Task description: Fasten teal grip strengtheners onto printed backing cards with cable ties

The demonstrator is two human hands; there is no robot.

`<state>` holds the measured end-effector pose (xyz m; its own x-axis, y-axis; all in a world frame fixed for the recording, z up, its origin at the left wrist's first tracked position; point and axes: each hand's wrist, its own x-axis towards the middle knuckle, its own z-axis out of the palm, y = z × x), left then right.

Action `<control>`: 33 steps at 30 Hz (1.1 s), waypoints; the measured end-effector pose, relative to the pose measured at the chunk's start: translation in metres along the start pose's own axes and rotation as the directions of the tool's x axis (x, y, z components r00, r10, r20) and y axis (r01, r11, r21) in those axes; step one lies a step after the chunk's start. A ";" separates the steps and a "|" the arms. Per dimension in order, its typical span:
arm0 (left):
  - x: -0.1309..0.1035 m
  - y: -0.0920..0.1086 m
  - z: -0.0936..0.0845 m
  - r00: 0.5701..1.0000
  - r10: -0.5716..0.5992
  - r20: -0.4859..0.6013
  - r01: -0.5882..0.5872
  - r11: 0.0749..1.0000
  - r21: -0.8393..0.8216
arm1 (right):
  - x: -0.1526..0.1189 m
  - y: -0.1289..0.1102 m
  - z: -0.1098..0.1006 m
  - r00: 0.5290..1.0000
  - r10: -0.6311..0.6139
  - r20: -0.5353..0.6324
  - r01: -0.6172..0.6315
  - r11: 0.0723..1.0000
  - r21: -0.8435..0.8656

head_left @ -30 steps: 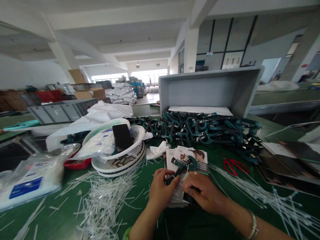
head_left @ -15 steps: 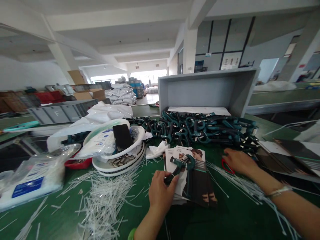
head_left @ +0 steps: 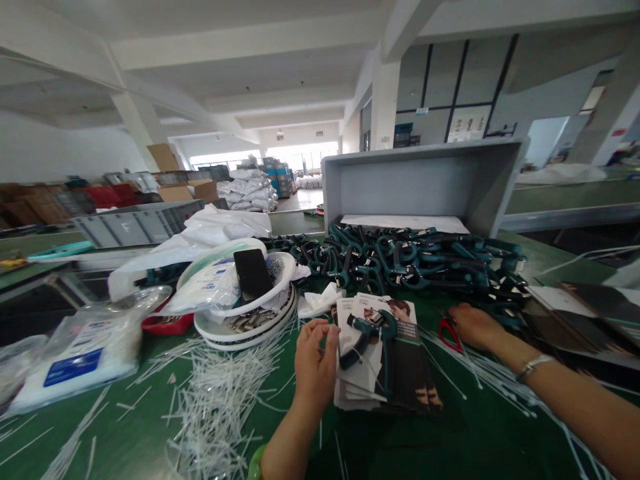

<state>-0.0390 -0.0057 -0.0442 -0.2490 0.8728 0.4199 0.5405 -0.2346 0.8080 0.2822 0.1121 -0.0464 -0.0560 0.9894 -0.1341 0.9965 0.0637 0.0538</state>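
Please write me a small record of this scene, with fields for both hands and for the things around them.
Left hand: raised beside the cards, no held thing visible
Right hand: at the red scissors; grip unclear
Between hands: one green tool lying on stacked printed cards
Left of left hand: loose pile of white strips
Farther left: black phone resting on white basins
Behind cards: heap of similar tools before a grey bin

One head-worn camera looks forward and down, close over the green table (head_left: 475, 433).
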 end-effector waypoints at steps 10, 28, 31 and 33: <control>-0.016 0.020 0.012 0.952 0.096 0.290 -0.154 0.971 0.184 | -0.001 -0.005 0.000 0.998 0.042 0.051 -0.048 0.993 0.112; -0.014 0.031 0.019 0.952 -0.101 0.288 0.047 0.981 0.188 | -0.040 0.002 0.001 0.992 0.116 0.054 -0.068 0.127 0.989; -0.015 0.030 0.019 0.955 -0.082 0.286 0.032 0.984 0.174 | -0.042 0.007 -0.004 0.992 0.127 0.027 -0.037 0.076 0.996; -0.015 0.030 0.019 0.956 -0.087 0.281 0.038 0.984 0.174 | -0.045 0.010 -0.010 0.989 0.142 -0.035 0.017 0.120 0.993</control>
<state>-0.0041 -0.0178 -0.0344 -0.0587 0.9749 0.2149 0.6624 -0.1230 0.7390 0.2943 0.0693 -0.0300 0.0843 0.9923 -0.0908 0.1798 -0.1048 -0.9781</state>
